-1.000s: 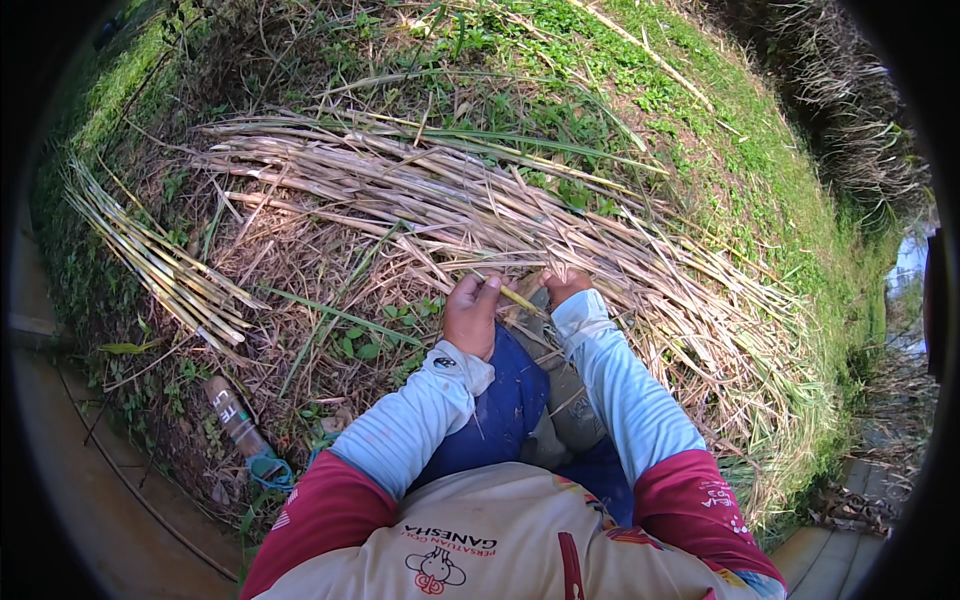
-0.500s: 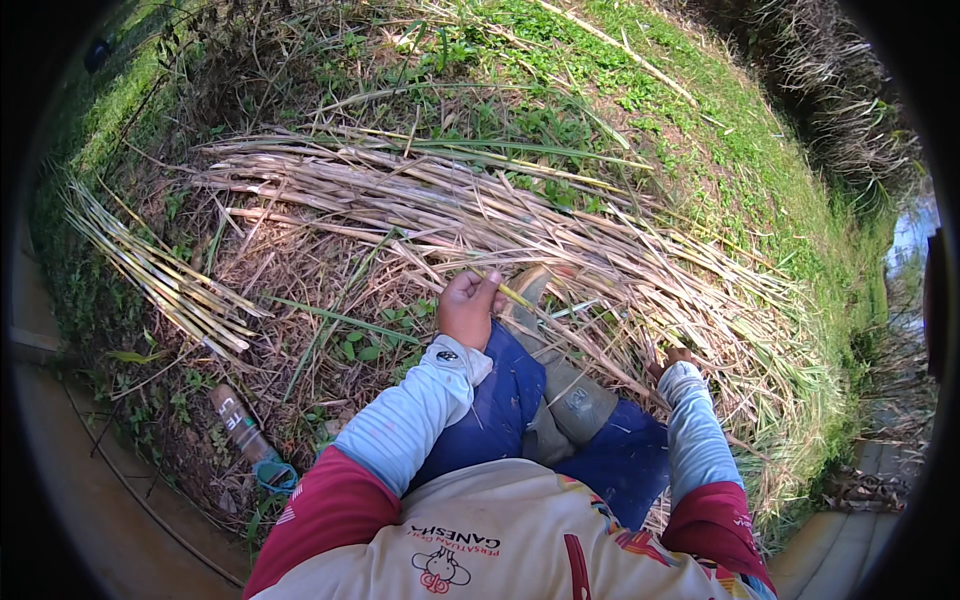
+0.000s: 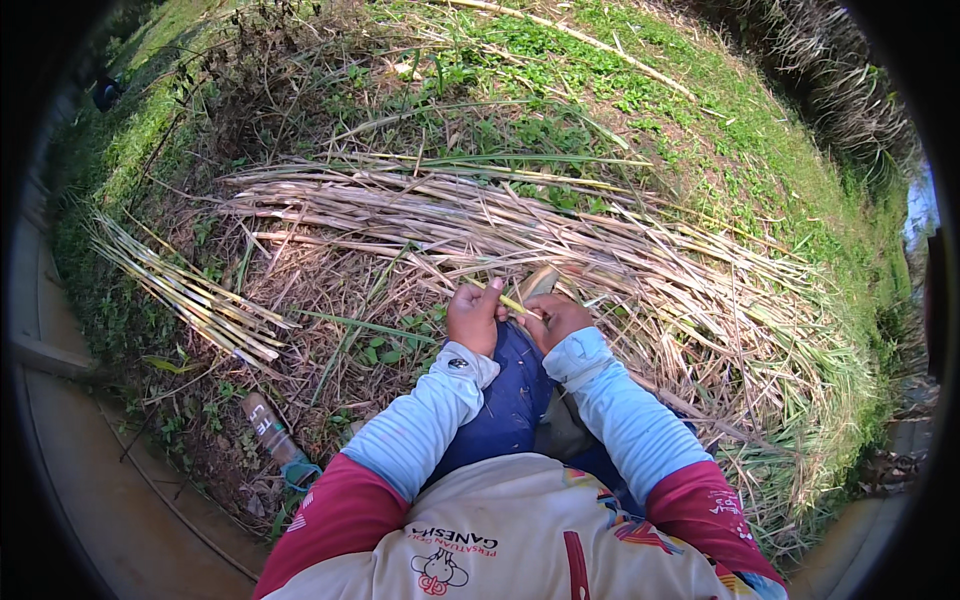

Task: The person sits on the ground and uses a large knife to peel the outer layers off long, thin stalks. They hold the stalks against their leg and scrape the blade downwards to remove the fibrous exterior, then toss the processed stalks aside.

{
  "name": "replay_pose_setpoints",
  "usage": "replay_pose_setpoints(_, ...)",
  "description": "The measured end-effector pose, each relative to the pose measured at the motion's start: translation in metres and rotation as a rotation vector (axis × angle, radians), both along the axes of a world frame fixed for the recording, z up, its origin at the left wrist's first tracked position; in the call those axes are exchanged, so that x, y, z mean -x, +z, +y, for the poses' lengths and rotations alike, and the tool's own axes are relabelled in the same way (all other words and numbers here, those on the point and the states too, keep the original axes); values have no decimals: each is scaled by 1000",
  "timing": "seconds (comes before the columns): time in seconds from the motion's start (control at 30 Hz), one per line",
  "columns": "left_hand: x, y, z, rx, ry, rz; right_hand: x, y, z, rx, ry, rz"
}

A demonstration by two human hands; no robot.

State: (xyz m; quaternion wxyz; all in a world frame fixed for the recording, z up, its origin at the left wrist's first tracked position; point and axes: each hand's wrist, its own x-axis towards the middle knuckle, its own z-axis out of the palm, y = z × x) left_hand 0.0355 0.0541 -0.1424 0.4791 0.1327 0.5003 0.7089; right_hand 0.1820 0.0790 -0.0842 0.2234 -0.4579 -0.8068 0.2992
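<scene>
Above the blue trousers [image 3: 503,400], in the head view, the left hand [image 3: 473,319] pinches a yellow stalk [image 3: 513,304], the right hand [image 3: 557,320] gripping it farther right, probably for steadiness. Beyond lies the leafy pile [image 3: 450,217]; a barer bundle [image 3: 196,302] sits apart at left, perhaps to avoid mixing.

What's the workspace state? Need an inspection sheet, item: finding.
Surface: ground, covered in dry litter with green weeds
Job's things: yellowish stalk between the hands; long pile ahead; smaller bundle at left
Clutter: bottle-like object with a teal end, lower left
Hands: left hand pinches the stalk; right hand at its near end, grip unclear
Cables: none identifiable
Surroundings: grass at upper right; brown strip along the left
</scene>
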Motion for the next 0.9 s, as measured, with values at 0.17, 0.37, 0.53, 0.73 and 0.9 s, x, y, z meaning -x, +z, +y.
replay_pose_setpoints(0.17,6,-5,-12,-81,-179,-109,-7,2,-4,-16,39,43)
replay_pose_setpoints(0.37,3,5,-22,-91,-373,8,-28,6,-3,44,59,126)
replay_pose_setpoints(0.53,-2,1,-20,-91,-363,54,-33,13,-11,-55,29,15)
replay_pose_setpoints(0.73,4,-5,-16,-41,-252,-69,-55,7,11,-73,-349,45)
replay_pose_setpoints(0.9,7,-9,-15,-47,-283,-33,-133,18,39,91,-423,-357)
